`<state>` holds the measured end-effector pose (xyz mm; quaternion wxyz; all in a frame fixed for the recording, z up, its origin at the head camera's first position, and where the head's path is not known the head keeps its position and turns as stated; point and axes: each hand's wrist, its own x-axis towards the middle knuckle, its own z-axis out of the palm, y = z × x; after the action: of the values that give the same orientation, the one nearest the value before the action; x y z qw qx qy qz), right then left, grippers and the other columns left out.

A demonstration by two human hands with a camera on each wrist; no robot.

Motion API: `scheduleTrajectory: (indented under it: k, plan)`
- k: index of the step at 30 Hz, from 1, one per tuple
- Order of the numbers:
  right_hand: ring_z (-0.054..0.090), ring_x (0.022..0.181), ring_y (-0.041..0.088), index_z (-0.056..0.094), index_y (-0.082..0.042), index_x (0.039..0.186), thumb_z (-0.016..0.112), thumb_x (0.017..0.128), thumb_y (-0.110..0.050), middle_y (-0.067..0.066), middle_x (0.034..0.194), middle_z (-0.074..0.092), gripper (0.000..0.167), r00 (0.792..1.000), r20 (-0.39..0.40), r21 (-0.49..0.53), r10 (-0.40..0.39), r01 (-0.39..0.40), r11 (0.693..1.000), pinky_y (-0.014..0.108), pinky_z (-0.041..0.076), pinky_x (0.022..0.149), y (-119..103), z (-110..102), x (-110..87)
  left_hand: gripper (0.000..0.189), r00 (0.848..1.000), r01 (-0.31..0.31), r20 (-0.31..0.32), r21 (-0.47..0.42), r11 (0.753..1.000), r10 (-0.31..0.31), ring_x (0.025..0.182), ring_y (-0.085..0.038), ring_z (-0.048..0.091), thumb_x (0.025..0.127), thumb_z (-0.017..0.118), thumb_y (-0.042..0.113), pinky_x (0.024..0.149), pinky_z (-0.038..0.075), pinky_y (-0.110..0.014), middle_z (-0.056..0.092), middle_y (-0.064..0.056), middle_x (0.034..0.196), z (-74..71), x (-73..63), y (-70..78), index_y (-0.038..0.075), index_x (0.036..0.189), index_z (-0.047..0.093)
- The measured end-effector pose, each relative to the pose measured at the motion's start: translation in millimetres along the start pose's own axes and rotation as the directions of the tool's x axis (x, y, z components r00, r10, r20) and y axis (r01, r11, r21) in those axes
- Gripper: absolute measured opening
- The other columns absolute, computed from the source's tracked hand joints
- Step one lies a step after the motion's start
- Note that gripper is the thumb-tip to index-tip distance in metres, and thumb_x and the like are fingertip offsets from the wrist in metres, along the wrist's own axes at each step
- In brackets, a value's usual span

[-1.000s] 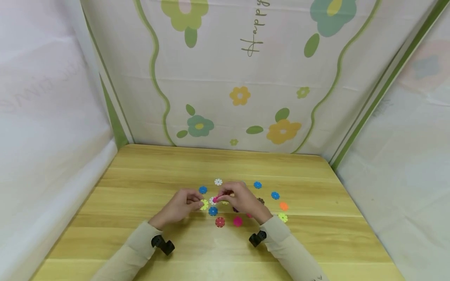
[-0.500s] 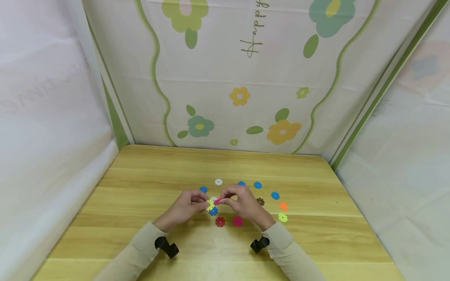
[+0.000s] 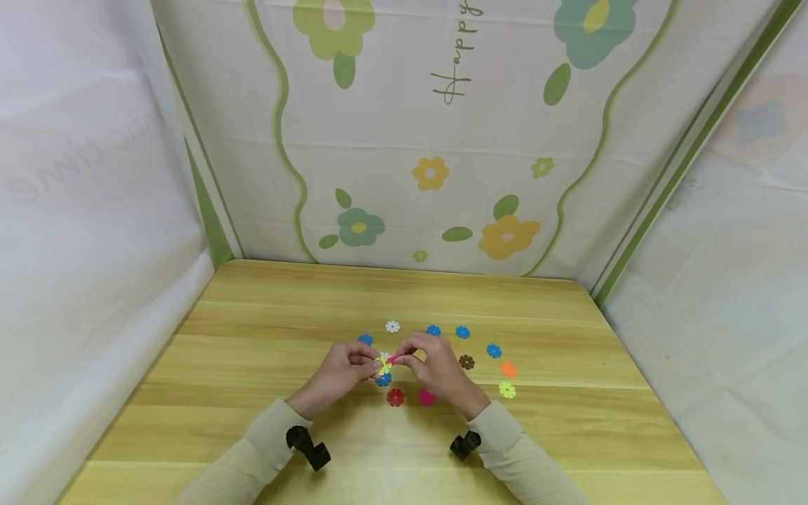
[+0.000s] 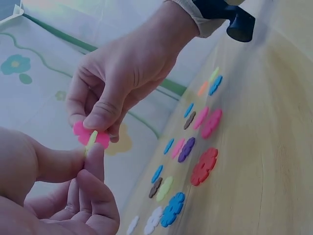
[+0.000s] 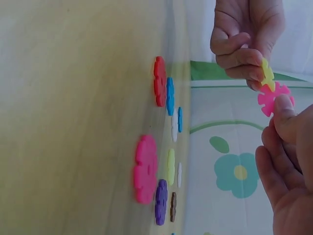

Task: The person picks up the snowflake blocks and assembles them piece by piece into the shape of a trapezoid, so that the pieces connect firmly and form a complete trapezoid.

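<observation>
My left hand (image 3: pixel 341 375) pinches a yellow notched plastic disc (image 5: pixel 267 74), a flower-shaped snowflake piece, between thumb and fingers. A pink snowflake disc (image 5: pixel 266 99) is pinched by my right hand (image 3: pixel 443 368). Both discs are raised above the table and meet edge to edge, crossed at an angle. In the left wrist view the yellow disc (image 4: pixel 91 140) appears edge-on against the pink disc (image 4: pixel 80 132); whether their notches interlock cannot be told. Below the hands lie a blue disc (image 3: pixel 383 380) and a red disc (image 3: pixel 395 398).
Several more discs lie flat on the wooden table (image 3: pixel 284 301): a white disc (image 3: pixel 393 327), a brown disc (image 3: pixel 466 362), an orange disc (image 3: pixel 508 369) and a purple disc (image 5: pixel 161 201) among them. Printed cloth (image 3: pixel 379 140) surrounds the table's back and sides.
My left hand has moved right, lifting the yellow disc from beside the other pieces up against the pink disc. My right hand has shifted only slightly, still holding the pink disc.
</observation>
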<state>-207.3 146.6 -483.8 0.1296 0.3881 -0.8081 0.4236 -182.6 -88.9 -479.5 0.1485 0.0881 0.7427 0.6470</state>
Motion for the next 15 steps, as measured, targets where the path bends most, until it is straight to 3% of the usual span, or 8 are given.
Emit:
scheduleTrajectory:
  k: [8,15]
  plan:
    - [0.073,0.089,0.009,0.077,-0.014,0.093,0.077,0.094,-0.007,-0.001,0.092,0.076,0.007,0.997,0.072,0.064,0.009,-0.014,0.998,0.024,0.062,0.079,3.0,-5.2,0.1,0.016,1.0,0.003,0.027,0.043,0.999,-0.005,0.089,-0.021,0.073,0.104,0.067,0.009,0.086,0.063,-0.044,0.073,-0.012,0.101,-1.5,0.6,0.3,-0.002,0.115,0.07]
    - [0.074,0.094,0.012,0.079,-0.011,0.102,0.079,0.093,-0.006,0.005,0.1,0.079,0.01,0.981,0.172,0.056,0.088,-0.099,0.993,0.039,0.064,0.087,0.4,-7.3,2.4,0.02,1.0,0.006,0.011,0.092,0.996,-0.007,0.096,-0.027,0.072,0.105,0.067,0.014,0.089,0.061,-0.043,0.074,-0.01,0.103,-11.5,-2.4,-5.9,0.0,0.118,0.069]
